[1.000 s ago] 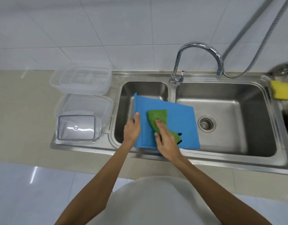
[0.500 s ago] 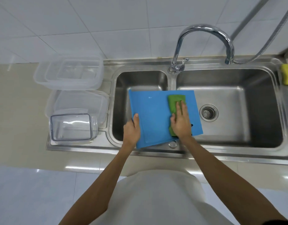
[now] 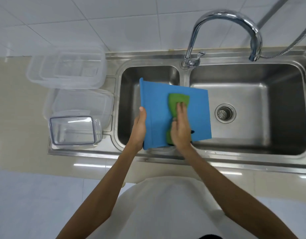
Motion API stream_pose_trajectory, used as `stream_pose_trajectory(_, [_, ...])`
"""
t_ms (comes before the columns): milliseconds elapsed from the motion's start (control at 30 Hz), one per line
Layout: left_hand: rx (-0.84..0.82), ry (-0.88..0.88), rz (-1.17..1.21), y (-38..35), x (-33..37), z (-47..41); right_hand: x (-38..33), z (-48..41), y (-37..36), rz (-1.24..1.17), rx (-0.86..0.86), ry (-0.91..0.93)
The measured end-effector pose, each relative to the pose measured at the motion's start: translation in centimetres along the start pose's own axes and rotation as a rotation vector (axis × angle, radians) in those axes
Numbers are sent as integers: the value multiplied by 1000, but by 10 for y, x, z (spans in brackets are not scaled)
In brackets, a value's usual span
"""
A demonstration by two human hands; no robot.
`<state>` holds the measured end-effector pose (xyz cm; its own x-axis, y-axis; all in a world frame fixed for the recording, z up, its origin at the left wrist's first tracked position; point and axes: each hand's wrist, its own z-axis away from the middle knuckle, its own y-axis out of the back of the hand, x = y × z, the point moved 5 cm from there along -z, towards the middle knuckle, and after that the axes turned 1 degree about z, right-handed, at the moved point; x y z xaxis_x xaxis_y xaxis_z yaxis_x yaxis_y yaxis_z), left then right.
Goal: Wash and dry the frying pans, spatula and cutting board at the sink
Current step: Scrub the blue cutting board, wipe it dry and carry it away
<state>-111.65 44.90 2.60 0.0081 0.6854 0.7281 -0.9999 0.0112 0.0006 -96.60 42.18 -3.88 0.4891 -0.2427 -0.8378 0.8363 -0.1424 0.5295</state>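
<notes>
A blue cutting board lies tilted across the divider of the steel double sink, its near edge on the front rim. My left hand grips the board's left edge, thumb on top. My right hand presses a green cloth flat onto the board with straight fingers. Part of the cloth is hidden beneath that hand. No frying pan or spatula is in view.
A chrome tap arches over the right basin, whose drain is uncovered. Clear plastic containers and lids are stacked on the counter left of the sink. A shower hose hangs at the upper right.
My right hand has wiped the green cloth across the board, from its left part to the right and then back to the middle. The left hand keeps its hold on the left edge.
</notes>
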Motion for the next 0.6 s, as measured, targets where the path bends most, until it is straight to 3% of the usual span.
stream_pose_trajectory(67, [-9, 9, 39, -2, 6, -2, -51, 28, -22, -51, -100, 140])
stream_pose_trajectory(133, [-15, 44, 68, -3, 10, 0, -84, 46, -33, -103, -126, 156])
stream_pose_trajectory(300, [-23, -31, -42, -2, 15, 3, -90, 42, -37, -94, -81, 155])
stream_pose_trajectory(433, [-13, -104, -147, 2, 11, 1, -92, -16, -41, 20, -113, 127])
stream_pose_trajectory(600, [-19, -134, -212, 5, 7, 5, -105, -85, -33, -56, -171, 148])
